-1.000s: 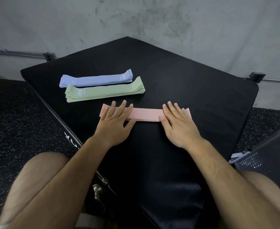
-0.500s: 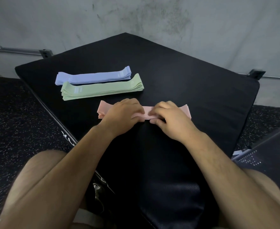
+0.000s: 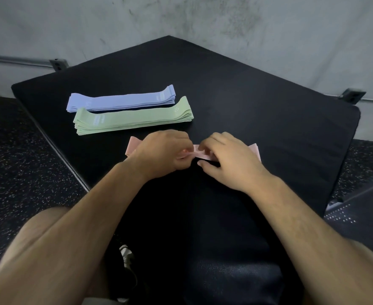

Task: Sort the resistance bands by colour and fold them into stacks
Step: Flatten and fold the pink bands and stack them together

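**On the bench [image 3: 269, 111]: pink bands [image 3: 199, 153] pinched from both sides**

Near the front, flat and crosswise, both ends poking out past the hands. Held at the middle in the left hand [image 3: 161, 154], grip narrow, fingers curled onto the strip. Held just beside in the right hand [image 3: 229, 159], grip likewise closed on the pink, thumb along the near edge. Just beyond, apart from the pink: green stack [image 3: 132, 119], flat. Close behind that, side by side: lavender stack [image 3: 124, 100]. Around the bench, dark speckled floor [image 3: 16, 161]; behind, grey wall [image 3: 181, 18].
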